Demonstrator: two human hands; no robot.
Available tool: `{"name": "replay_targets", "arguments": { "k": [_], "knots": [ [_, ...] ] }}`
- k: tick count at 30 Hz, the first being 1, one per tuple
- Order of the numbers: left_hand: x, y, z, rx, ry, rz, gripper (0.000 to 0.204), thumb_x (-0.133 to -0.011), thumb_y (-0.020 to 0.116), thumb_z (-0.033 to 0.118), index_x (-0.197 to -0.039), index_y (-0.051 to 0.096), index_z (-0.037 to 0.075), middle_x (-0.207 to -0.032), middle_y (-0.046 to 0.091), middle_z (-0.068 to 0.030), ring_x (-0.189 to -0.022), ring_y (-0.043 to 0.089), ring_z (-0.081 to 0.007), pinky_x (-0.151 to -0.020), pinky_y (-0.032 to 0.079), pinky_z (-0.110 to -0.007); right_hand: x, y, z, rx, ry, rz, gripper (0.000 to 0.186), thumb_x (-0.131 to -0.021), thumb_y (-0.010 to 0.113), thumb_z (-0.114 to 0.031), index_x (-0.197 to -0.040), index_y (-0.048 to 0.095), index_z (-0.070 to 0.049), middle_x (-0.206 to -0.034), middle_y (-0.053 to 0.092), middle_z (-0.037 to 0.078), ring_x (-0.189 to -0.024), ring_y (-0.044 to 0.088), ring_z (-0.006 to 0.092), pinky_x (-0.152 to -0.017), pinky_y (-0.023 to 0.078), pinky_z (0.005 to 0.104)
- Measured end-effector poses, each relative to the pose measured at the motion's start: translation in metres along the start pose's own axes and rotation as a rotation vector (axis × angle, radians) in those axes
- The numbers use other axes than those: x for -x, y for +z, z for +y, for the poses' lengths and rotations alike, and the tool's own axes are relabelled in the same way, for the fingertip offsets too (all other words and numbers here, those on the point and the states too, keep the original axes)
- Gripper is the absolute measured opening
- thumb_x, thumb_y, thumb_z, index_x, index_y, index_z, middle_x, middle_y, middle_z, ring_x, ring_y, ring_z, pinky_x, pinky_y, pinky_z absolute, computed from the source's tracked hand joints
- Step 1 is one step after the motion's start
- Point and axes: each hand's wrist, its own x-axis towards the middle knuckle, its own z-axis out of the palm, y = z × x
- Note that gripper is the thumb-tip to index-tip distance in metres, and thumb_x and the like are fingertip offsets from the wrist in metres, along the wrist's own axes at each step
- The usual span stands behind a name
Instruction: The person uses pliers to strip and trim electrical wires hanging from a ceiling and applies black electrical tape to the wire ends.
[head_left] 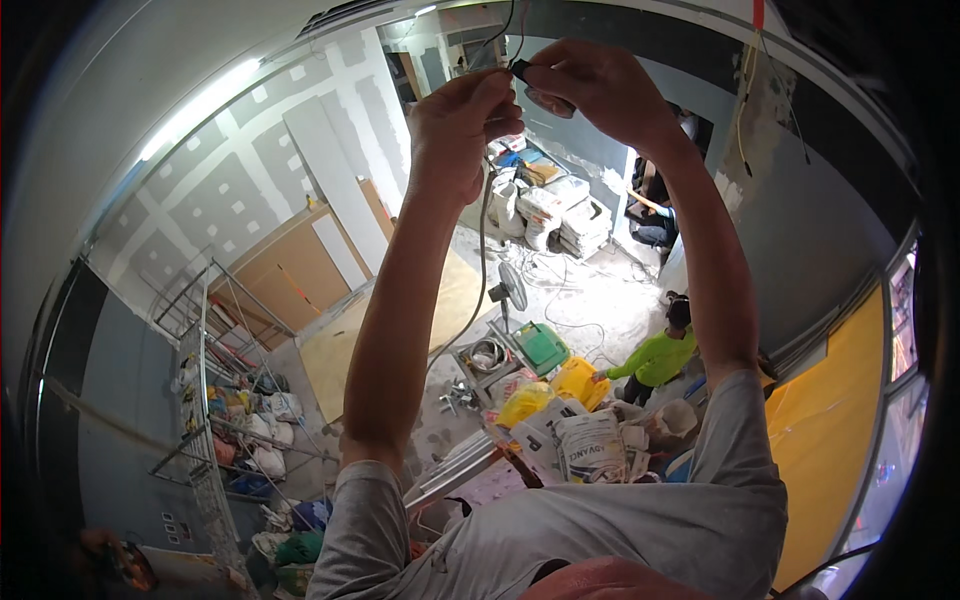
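Note:
Both my arms are raised overhead, and the hands meet close together near the top of the view. My left hand [458, 130] is closed, thumb and fingertips pinching the end of a thin cable. From below that hand the dark grey cable [483, 235] hangs down past my left forearm. My right hand [600, 95] is closed on a small black piece [520, 69] right beside the left fingertips; its exact kind is unclear. A dark rounded object [550, 103] sits under the right fingers, partly hidden. Thin black and red wires [521, 30] come down from above to the fingertips.
Far below, a person in a bright yellow-green top [655, 355] stands by a green bin [542, 347] and yellow bags. Another person [655, 225] is at the doorway. Metal scaffolding [205, 400] stands left, a fan [510, 287] mid-floor, stacked sacks [560, 210] behind. Loose wires [745, 120] hang right.

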Motion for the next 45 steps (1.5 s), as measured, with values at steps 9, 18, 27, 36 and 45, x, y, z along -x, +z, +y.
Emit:
{"name": "replay_targets", "arguments": {
  "k": [9,18,27,36,45],
  "knots": [
    [0.002,0.010,-0.007,0.095,0.088,0.068,0.018,-0.093,0.069,0.008,-0.107,0.069,-0.004,-0.081,0.068,-0.0080,-0.062,0.061,-0.0114,-0.056,0.049,-0.024,-0.009,0.005,-0.003,0.161,0.024,0.015,0.026,-0.093,0.071,-0.027,-0.100,0.071,-0.002,-0.073,0.067,0.004,-0.066,0.061,0.0077,-0.060,0.046,0.0242],
    [0.004,0.016,-0.009,0.129,0.130,0.112,0.015,-0.091,0.070,0.002,-0.104,0.069,-0.005,-0.078,0.064,-0.0052,-0.059,0.053,-0.0095,-0.053,0.042,-0.022,-0.014,0.003,-0.004,0.143,-0.013,-0.004,0.030,-0.091,0.073,-0.029,-0.103,0.072,-0.001,-0.082,0.074,0.010,-0.072,0.069,0.0117,-0.066,0.052,0.0249],
    [0.017,0.035,-0.012,-0.217,0.521,0.216,0.021,-0.093,0.066,0.002,-0.113,0.059,0.006,-0.074,0.062,-0.0029,-0.062,0.052,-0.0078,-0.057,0.041,-0.023,-0.014,-0.001,-0.009,-0.088,0.007,-0.087,0.025,-0.093,0.071,-0.020,-0.104,0.069,0.003,-0.073,0.064,0.002,-0.065,0.056,0.0070,-0.059,0.045,0.0244],
    [0.018,0.031,-0.014,-0.333,0.505,0.251,0.015,-0.095,0.065,0.005,-0.109,0.069,0.002,-0.077,0.067,-0.0021,-0.066,0.056,-0.0054,-0.059,0.044,-0.021,-0.016,-0.002,-0.011,0.025,-0.019,-0.108,0.027,-0.093,0.072,-0.023,-0.104,0.069,0.002,-0.078,0.069,0.005,-0.072,0.063,0.0084,-0.067,0.051,0.0242],
    [0.013,0.021,-0.001,-0.174,0.316,0.211,0.016,-0.091,0.072,0.006,-0.105,0.073,0.000,-0.079,0.066,-0.0006,-0.065,0.055,-0.0049,-0.056,0.042,-0.019,-0.015,-0.001,-0.016,0.144,-0.054,-0.097,0.027,-0.092,0.072,-0.024,-0.110,0.069,-0.002,-0.093,0.074,0.011,-0.086,0.072,0.0148,-0.077,0.056,0.0280]
  ]
}}
